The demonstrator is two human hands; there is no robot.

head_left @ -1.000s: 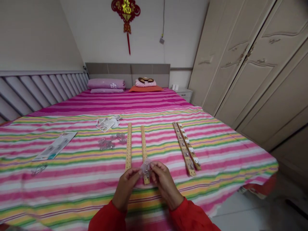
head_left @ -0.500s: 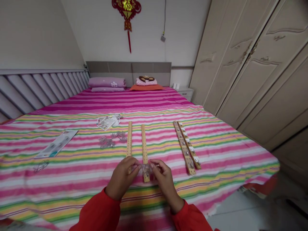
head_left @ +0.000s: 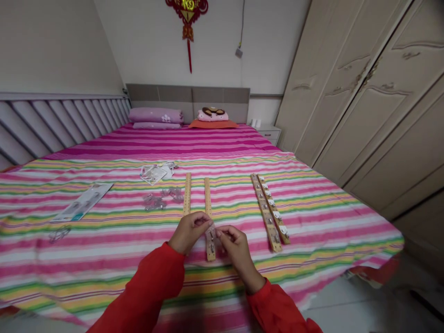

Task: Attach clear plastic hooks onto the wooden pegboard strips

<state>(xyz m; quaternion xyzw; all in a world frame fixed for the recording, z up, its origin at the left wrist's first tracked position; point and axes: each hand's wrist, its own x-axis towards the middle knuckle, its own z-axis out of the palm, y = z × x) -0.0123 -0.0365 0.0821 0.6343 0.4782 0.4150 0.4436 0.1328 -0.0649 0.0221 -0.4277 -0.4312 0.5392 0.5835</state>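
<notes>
In the middle of the bed, a wooden strip with small holes (head_left: 207, 196) lies lengthwise, pointing away from me. Near its close end sits a clear plastic square with a metal hook (head_left: 212, 249). Just beyond it is another clear hook (head_left: 210, 233), against the strip's top face. My left hand (head_left: 190, 231) pinches this hook's far left edge, thumb and forefinger together. On its right edge, my right hand (head_left: 236, 246) closes in a pinch. A second holed strip (head_left: 187, 194) lies to the left, its near part hidden behind my left hand.
To the right, one strip bears clear hooks (head_left: 266, 215) and another bears white hooks (head_left: 276, 214). Loose clear hooks (head_left: 154, 201), opened packaging (head_left: 154, 173), a long packet (head_left: 83, 202) and a small clear piece (head_left: 59, 234) lie leftward on the striped sheet (head_left: 114, 259).
Both hands have shifted slightly away from me along the middle strip. The hook near the strip's close end has come into plain view, and the fingers are at a second hook beyond it.
</notes>
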